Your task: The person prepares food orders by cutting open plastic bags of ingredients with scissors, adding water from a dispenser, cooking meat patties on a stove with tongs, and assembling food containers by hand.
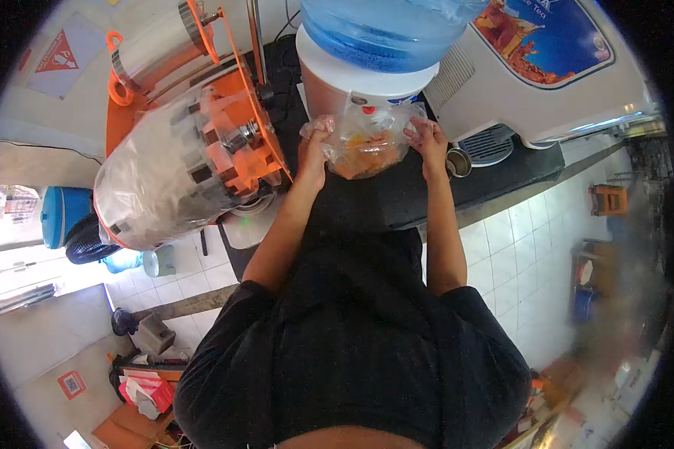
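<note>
A clear plastic bag (365,153) with orange contents hangs between my two hands, just in front of the white water dispenser (367,81). My left hand (314,156) is closed on the bag's left top edge. On the opposite edge, the fingers of my right hand (428,141) pinch the plastic. The bag's mouth is spread wide between them. Behind it, a red tap button (368,110) shows on the dispenser. What exactly the orange stuff is, I cannot make out.
A large blue water bottle (386,34) sits on the dispenser. To the left stands an orange machine (240,142) partly wrapped in plastic. A beverage machine (554,90) with a drip tray (488,148) is at right, near a small metal cup (458,162). The black counter (352,213) runs beneath.
</note>
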Available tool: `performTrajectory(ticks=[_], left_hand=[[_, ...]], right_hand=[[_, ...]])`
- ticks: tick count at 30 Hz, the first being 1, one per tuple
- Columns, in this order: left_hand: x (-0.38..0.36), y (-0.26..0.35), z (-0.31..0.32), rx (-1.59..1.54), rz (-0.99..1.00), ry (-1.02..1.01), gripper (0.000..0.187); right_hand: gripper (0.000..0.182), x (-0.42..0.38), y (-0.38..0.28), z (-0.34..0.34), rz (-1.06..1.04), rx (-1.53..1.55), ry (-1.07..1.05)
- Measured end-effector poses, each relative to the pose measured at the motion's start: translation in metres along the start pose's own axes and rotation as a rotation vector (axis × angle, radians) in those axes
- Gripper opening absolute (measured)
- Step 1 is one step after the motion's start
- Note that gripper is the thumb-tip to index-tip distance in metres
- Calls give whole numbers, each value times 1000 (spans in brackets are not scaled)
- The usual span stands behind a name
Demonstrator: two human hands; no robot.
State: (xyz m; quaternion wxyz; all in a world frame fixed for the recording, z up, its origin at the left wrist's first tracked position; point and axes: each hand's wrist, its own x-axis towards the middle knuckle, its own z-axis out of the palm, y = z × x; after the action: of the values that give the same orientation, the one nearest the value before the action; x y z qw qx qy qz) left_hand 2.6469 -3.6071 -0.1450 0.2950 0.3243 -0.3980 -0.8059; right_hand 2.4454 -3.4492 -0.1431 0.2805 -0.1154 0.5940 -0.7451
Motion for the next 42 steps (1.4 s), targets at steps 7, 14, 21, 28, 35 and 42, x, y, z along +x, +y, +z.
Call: performTrajectory(ticks=[7,14,21,28,35,42], left_hand=[[-16,-2,11,139,62,124,31],[-34,0,12,172,71,96,39],[-56,-12,5,325,25,156,65],[-122,18,-4,631,107,-99,69],[-147,35,-46,750,2,-266,51],[-140,38,-53,682,13,-293,34]], right_hand=[[53,0,11,-5,-69,-374,-29],[74,-19,0,-1,-210,-638,22],[72,-29,-8,-5,-240,-575,2],[67,-38,-18,2,-302,-604,-39],[62,-44,-18,3,-311,-597,-38],[57,-52,-25,10,-330,-660,-21]])
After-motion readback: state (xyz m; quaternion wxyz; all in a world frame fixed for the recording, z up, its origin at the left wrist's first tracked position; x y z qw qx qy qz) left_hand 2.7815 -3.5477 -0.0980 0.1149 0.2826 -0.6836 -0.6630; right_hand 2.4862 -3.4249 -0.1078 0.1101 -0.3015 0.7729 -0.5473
